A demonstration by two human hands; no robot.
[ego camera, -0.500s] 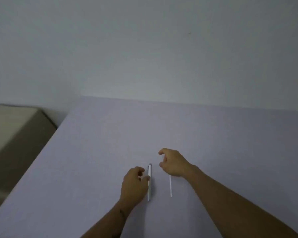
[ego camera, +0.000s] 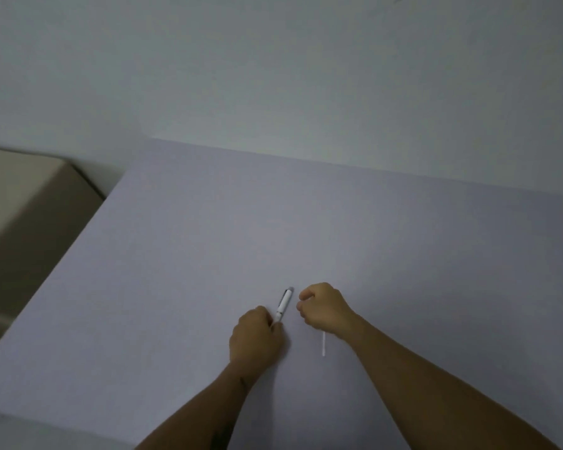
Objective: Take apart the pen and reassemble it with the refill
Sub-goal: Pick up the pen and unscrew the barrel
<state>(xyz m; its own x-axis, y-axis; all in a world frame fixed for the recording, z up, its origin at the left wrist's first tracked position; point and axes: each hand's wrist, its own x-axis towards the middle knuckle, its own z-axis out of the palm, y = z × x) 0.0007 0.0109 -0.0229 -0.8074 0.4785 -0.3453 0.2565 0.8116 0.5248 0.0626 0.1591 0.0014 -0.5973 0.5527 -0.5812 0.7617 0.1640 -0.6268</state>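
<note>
Left hand (ego camera: pixel 255 336) grip pinches the near end of the pen (ego camera: pixel 284 303), right hand (ego camera: pixel 322 306) curled empty; it's probably light, stiff, slick plastic, so hold mid-barrel.

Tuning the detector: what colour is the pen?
White barrel, with a darker grey far end; pen shows in the head view.

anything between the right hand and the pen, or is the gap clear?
Nothing visible stands in the way. The right hand is beside the pen, only bare table between them. The left hand grips the pen's near end. The refill lies partly under the right wrist, off that path.
</note>
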